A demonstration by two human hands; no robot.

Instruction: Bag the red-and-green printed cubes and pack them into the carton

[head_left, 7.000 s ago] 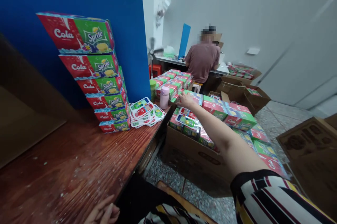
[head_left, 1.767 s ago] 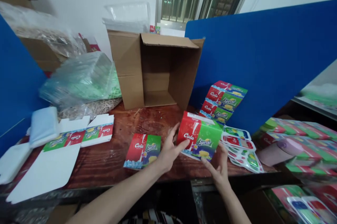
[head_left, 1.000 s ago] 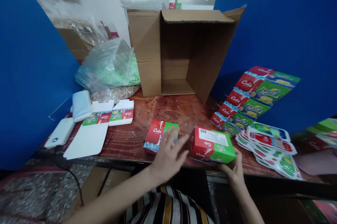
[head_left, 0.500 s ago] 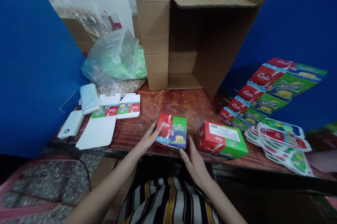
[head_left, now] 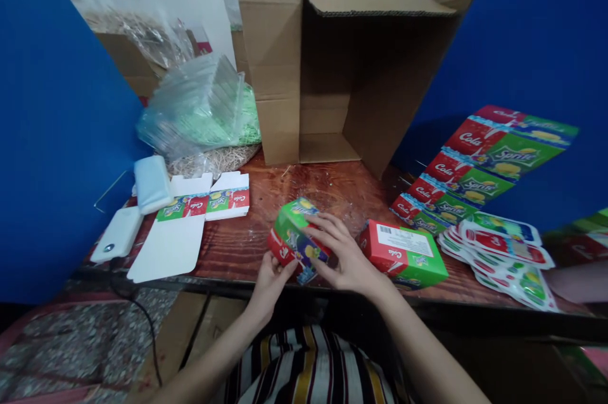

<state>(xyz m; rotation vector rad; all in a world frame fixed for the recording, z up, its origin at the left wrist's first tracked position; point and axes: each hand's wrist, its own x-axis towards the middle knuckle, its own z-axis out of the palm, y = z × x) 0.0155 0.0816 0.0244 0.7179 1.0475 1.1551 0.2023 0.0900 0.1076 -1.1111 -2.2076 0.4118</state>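
Held box: a small red-and-green carton (head_left: 295,240) is gripped in both hands, lifted just off the near edge of the table (head_left: 247,246) and tilted, green end uppermost.
Left hand: the left hand (head_left: 270,278) is closed on the carton's lower red end from beneath, thumb on the near face.
Right hand: the right hand (head_left: 342,258) is laid over the carton's right side, its fingers (head_left: 321,224) spread across the top and front, holding it narrowly.
Second box: a finished box (head_left: 403,254) is seen lying on its side just right of the right hand, barcode label up, not touched.
Flat blank: an unfolded blank (head_left: 187,223) is spread printed-side partly up at the left, well apart from the hands.
Stack: more printed boxes (head_left: 468,170) are leaned in a column against the blue partition (head_left: 522,62) at the right.
Blister packs: a fanned pile of packs (head_left: 498,252) is laid near the foot of that stack.
Shipping case: a large cardboard case (head_left: 285,75) is stood open toward the viewer at the back of the table; its inside appears bare.
Step in hand: the carton is judged to be turned over for closing or checking an end; whether its flaps are shut cannot be told.
Next move: a firm pinch at both ends is likely called for, so that the thin card is not crushed while an end is pressed home.
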